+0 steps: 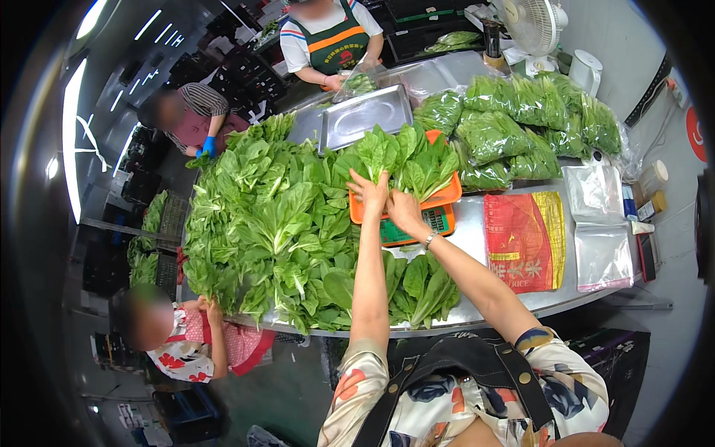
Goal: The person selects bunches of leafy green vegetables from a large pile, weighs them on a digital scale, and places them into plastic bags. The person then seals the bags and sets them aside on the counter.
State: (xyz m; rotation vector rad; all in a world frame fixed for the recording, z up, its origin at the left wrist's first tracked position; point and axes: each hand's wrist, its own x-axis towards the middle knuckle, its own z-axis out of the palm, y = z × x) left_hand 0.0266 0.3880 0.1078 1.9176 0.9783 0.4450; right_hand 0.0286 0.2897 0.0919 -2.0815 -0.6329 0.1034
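An orange plastic tray piled with leafy greens rests on an orange digital scale with a green panel. My left hand is over the tray's near left side, fingers spread, against the stems of a green bunch. Right beside it, my right hand has its fingers curled at the stem ends near the tray's front rim. Its fingertips are hidden, so I cannot tell whether it grips any stems. A large heap of loose leafy greens spreads over the metal table to the left.
Bagged greens are stacked at the back right, near a fan. A steel tray lies behind the scale. A red rice bag and clear plastic bags lie right. Three people work around the table.
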